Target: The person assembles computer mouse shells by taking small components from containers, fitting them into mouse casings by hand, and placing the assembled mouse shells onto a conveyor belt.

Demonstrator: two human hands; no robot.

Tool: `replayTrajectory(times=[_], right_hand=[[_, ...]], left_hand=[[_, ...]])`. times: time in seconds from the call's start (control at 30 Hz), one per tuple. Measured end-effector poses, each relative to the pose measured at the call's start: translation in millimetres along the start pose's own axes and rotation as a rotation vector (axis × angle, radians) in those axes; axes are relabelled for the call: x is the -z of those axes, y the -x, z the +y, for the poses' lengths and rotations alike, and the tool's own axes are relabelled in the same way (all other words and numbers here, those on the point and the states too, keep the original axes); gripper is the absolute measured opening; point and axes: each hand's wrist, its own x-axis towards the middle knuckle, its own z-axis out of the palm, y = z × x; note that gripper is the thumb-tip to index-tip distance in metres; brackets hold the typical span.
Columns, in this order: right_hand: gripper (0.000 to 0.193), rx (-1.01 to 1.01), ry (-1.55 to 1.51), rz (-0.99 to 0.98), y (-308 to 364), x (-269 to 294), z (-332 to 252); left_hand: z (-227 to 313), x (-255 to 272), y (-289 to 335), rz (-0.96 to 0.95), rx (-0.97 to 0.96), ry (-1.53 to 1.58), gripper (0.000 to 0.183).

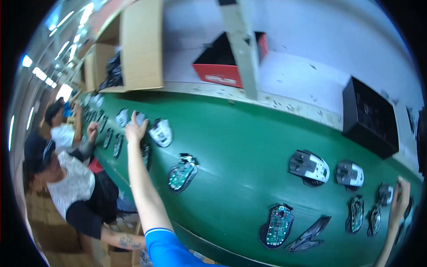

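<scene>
My left hand (136,129) reaches far out to the left, its index finger and thumb spread apart over a pale mouse shell (140,118) that it partly covers. Whether it bears on the shell cannot be made out. Beside it lie two more white-and-grey mouse shells (161,133) (122,118), and nearer, an opened mouse base with a green circuit board (181,174). At the far right edge my right hand (401,196) is raised with its fingers curled together; anything inside them is too small to tell. Close to it lies a small grey-and-white mouse shell (385,194).
Across the green bench (222,191) lie more mouse shells (310,168), circuit-board bases (278,224) and a dark shell piece (310,233). A black box (371,118), a red box (218,73) and a cardboard box (141,44) stand along the back. Co-workers (73,187) sit at left.
</scene>
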Motion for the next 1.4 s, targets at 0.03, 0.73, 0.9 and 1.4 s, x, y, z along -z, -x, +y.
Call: replayTrajectory(times=[0.03, 0.73, 0.9, 1.4], right_hand=[[0.029, -0.033, 0.001, 0.014, 5, 3, 15], [0.04, 0.679, -0.344, -0.382, 25, -39, -174], [0.028, 0.673, -0.453, -0.303, 10, -42, -171], [0.038, -0.228, -1.562, -0.779, 1, 84, -153]], left_hand=[[-5, -14, -7, 0.162, -0.172, 0.025, 0.071], [277, 60, 203, 0.133, -0.916, 0.424, 0.063], [239, 101, 177, 0.119, -0.573, 0.731, 0.069], [199, 213, 441, -1.77, 0.136, 2.137, 0.065]])
